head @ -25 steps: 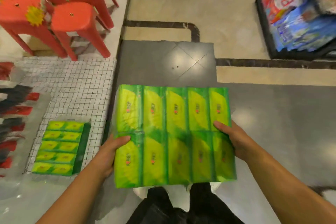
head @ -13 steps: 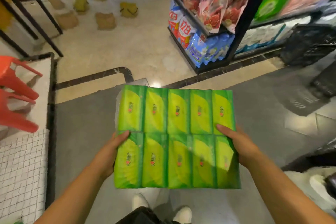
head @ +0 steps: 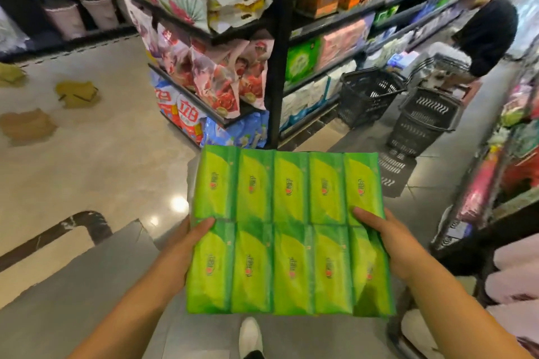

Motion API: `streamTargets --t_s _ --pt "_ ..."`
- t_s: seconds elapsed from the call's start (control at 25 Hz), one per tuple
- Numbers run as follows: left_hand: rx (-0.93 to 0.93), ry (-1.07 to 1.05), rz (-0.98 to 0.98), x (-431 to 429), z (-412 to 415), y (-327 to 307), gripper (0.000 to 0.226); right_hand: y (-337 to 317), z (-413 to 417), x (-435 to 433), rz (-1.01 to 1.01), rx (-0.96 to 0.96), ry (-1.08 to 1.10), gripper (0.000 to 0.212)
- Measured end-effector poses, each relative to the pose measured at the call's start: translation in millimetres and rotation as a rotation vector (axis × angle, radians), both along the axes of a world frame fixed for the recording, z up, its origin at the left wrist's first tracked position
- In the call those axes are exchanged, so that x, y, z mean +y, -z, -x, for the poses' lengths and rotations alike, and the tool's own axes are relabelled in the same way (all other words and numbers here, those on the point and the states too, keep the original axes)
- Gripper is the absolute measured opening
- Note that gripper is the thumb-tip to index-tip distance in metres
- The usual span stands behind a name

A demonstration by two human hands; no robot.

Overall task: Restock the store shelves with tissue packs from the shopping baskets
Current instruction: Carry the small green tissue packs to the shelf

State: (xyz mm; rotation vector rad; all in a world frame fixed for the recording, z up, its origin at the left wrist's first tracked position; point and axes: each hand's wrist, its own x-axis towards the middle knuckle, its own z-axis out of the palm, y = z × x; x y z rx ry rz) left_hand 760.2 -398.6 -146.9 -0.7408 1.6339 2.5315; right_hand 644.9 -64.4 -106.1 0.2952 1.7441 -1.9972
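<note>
I carry a flat green multipack of tissue packs level in front of me, two rows of packs side by side. My left hand grips its left edge, thumb on top. My right hand grips its right edge, thumb lying across the top. Two black shopping baskets stand ahead on the aisle floor, one against the shelf foot and a stacked one to its right. The black store shelves rise straight ahead, filled with bagged goods and tissue packs.
A person in a dark top stands at the far end of the aisle by the baskets. Another shelf lines the right side. Brown patches lie on the beige floor at left. My white shoe shows below the pack.
The view has swung right from the red stools and wire rack to the shelf aisle. The baskets and the person have come into sight. My hands keep the same hold on the pack.
</note>
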Motion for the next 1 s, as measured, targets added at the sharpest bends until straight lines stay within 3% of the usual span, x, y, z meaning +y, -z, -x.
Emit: streamTargets --t_s 0.12,0.24,0.4,0.52,0.68,0.92,1.0 --pt "-0.002 0.085 0.043 -4.6 93.2 -16.3 0.104 -10.4 62.5 6.3 0.032 0.026 0.112 0.039" --pt "0.047 0.155 0.071 -1.5 181.1 -32.1 0.097 -17.9 124.0 18.1 0.037 0.034 0.178 0.044" --pt "0.077 0.187 0.148 17.1 280.5 -38.7 0.061 -16.6 213.5 41.6 0.038 0.042 0.216 0.059" --pt "0.075 0.158 0.137 36.9 359.7 -31.5 0.049 -16.3 294.8 56.3 0.021 0.088 0.204 0.080" --pt "0.051 0.030 0.099 64.3 460.5 -29.2 0.037 -29.5 414.1 68.8 0.035 0.121 0.148 0.066" --pt "0.044 -0.102 0.135 71.5 605.3 -37.7 0.066 -46.8 593.3 81.6 -0.035 0.085 0.086 0.039" --pt "0.034 -0.088 0.154 63.6 649.5 -35.4 0.072 -47.7 647.7 76.3 -0.037 0.059 0.056 0.041"
